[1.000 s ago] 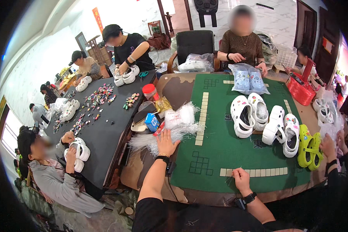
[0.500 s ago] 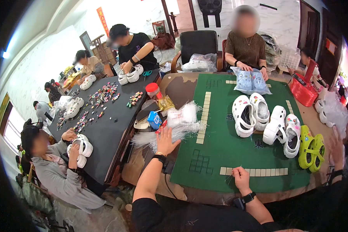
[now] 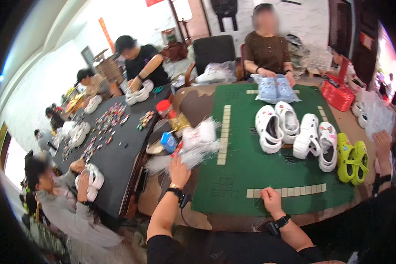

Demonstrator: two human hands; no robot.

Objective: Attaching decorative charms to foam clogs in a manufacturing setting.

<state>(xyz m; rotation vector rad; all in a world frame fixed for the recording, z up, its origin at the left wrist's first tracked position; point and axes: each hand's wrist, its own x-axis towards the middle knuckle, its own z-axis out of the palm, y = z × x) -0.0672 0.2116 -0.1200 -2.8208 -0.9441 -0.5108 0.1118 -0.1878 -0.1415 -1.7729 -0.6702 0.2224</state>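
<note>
My left hand (image 3: pixel 179 169) reaches to the left edge of the green mat (image 3: pixel 246 171), fingers spread on a fluffy pile of clear plastic ties (image 3: pixel 193 149). Near the mat's front edge my right hand (image 3: pixel 272 200) is closed, pinching what looks like a thin clear tie, next to a row of pale tiles (image 3: pixel 286 191). Two pairs of white clogs (image 3: pixel 277 125) (image 3: pixel 314 138) and a yellow-green pair (image 3: pixel 352 158) stand on the mat's right half.
A person opposite holds a bagged blue pair of clogs (image 3: pixel 275 88). A red basket (image 3: pixel 336 94) sits at the far right. To the left a black table (image 3: pixel 114 145) carries small charms, with several people working on white clogs. Another person's hand (image 3: pixel 380 143) rests at the right.
My left hand has stretched a little further onto the pile of plastic ties. My right hand stays put by the tile row.
</note>
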